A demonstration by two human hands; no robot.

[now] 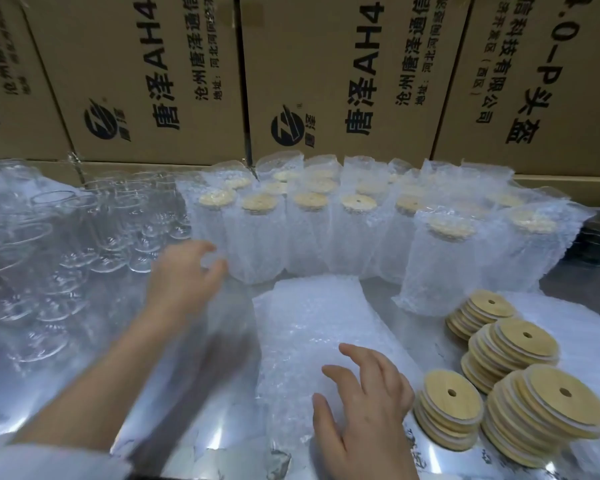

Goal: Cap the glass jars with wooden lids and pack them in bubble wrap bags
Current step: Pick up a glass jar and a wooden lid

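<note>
1. The clear, uncapped glass jars (pixel 94 216) stand crowded together on the left of the shiny metal table (pixel 194 424). They look thin-walled, slick and breakable. I would take one round the body with the whole hand, not by the rim, and lift it straight up so that it does not knock its neighbours.
2. The round pale wooden lids with a centre hole (pixel 513 368) lie in slanting stacks on the right. They look light and stiff, so a pinch at the edge should do. The stacks lean, so taking the top one is safest.
3. The flat pile of clear bubble wrap bags (pixel 309 327) lies in the middle, near the table's front edge. The bags are soft, limp and likely clingy — peeling a single one off by its open end probably needs both hands.
4. The capped jars already in bubble wrap bags (pixel 326 233) stand in rows at the back, against brown printed cardboard boxes (pixel 153 81).
5. The hands are apart. The right hand (pixel 364 407) rests on the bag pile with its fingers spread and grips nothing.
6. The left hand (pixel 184 271) is blurred, with its fingers loosely curled beside the leftmost wrapped jar. I cannot tell whether it holds anything.
</note>
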